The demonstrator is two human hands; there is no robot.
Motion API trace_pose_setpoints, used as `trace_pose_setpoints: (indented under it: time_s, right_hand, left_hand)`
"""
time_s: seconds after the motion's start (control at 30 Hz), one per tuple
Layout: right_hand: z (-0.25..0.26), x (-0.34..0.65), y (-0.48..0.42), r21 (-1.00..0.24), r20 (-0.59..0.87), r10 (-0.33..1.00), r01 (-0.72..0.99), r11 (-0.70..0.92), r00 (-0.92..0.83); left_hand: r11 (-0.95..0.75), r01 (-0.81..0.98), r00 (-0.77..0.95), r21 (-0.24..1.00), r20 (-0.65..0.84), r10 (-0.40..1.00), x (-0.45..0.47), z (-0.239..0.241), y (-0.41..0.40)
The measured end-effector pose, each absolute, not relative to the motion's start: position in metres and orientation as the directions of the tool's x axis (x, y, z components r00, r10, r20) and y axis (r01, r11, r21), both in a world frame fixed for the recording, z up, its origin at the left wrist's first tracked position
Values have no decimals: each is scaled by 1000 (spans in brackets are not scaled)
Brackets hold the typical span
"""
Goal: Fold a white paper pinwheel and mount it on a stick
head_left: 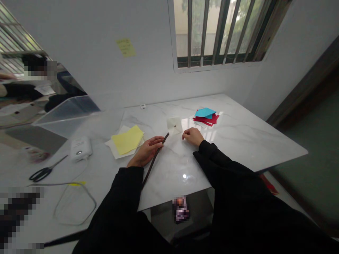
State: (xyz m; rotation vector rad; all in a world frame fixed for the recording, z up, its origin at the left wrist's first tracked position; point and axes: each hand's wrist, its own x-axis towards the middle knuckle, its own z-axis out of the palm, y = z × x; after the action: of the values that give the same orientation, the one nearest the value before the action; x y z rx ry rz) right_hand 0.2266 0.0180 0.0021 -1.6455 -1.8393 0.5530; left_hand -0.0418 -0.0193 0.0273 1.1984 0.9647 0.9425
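My left hand (147, 150) is closed round a thin dark stick (155, 159) that runs from near my sleeve up to a small white folded paper piece (174, 126) on the white marble table (238, 141). The stick's tip meets the paper's lower left corner. My right hand (192, 135) rests curled just right of that paper, its fingers pinched together; what they hold is too small to make out. Both arms wear black sleeves.
Yellow paper on white sheets (127, 140) lies left of my hands. A blue and red paper stack (206, 116) sits further back on the right. Black scissors (42, 173), a white device (81, 148) with a cable, and a clear box (69, 114) are at left. Another person sits far left.
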Motion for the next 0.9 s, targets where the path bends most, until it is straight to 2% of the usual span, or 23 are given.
trace_pose_setpoints:
  time_s: [0.07, 0.9]
  right_hand:
    - [2, 226, 18, -645, 138, 986, 747, 159, -91]
    - [2, 225, 18, -623, 161, 986, 769, 141, -51]
  left_hand:
    - [126, -81, 312, 989, -95, 945, -42, 26, -19]
    - [158, -158, 317, 975, -101, 943, -44, 22, -15]
